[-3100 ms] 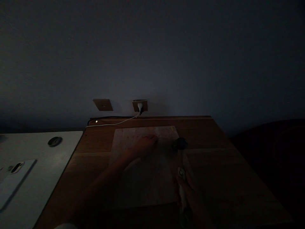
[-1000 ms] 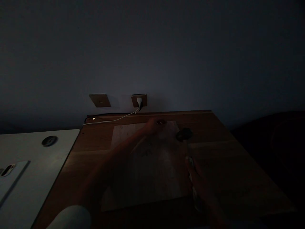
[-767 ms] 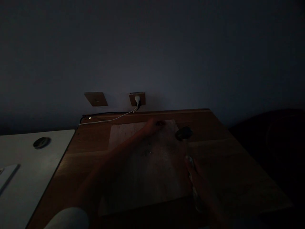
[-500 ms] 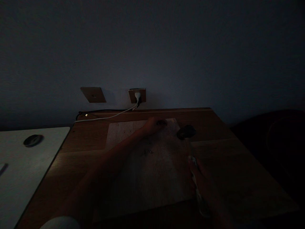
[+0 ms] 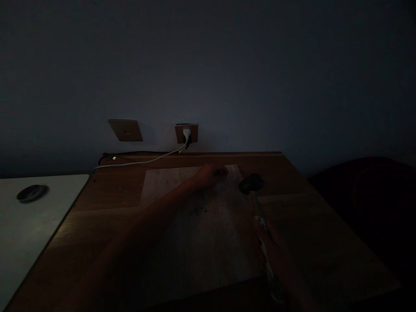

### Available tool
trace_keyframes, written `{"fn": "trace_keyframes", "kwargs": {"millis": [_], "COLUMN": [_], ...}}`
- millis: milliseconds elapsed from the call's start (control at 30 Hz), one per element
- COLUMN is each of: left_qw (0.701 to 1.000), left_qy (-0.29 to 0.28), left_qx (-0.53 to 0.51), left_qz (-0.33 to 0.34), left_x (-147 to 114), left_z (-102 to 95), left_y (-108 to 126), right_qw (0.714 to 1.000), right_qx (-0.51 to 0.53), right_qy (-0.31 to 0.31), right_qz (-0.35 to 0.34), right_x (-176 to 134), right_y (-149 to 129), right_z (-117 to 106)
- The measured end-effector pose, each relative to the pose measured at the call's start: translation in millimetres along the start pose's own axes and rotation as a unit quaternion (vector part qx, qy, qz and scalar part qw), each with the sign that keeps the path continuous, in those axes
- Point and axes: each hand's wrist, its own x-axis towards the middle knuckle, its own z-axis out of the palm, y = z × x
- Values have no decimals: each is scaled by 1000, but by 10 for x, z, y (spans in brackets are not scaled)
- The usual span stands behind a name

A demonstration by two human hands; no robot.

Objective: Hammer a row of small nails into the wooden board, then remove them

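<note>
In the dim head view, my right hand (image 5: 276, 247) is wrapped round the handle of a hammer (image 5: 252, 183). Its dark head is raised over the right edge of a pale wooden board (image 5: 208, 255). My left hand (image 5: 208, 175) rests near the board's far edge, fingers drawn together; whatever they hold is too dark to make out. Several small nails (image 5: 199, 210) lie loose on the board, nearer to me than my left hand.
The board lies on a brown wooden table (image 5: 312, 234) against a wall. A white plug (image 5: 186, 132) sits in a wall socket, its cord (image 5: 139, 163) trailing left along the table's back. On a white surface (image 5: 39, 225) at left lies a dark oval object (image 5: 32, 193).
The view has shifted slightly, and a white rounded thing at the bottom left has left the picture. Both hands keep nearly the same places, with the hammer still held up.
</note>
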Motion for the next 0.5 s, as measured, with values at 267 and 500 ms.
{"fn": "trace_keyframes", "kwargs": {"millis": [267, 500], "left_qw": [998, 998], "left_qy": [-19, -16], "left_qx": [59, 53], "left_qz": [1, 15], "left_x": [-6, -12], "left_z": [19, 19], "left_y": [29, -23], "right_qw": [1000, 999], "right_qx": [-14, 16], "right_qy": [-16, -23], "right_qz": [5, -23], "right_x": [-19, 20], "right_y": [-51, -35], "right_z": [30, 51]}}
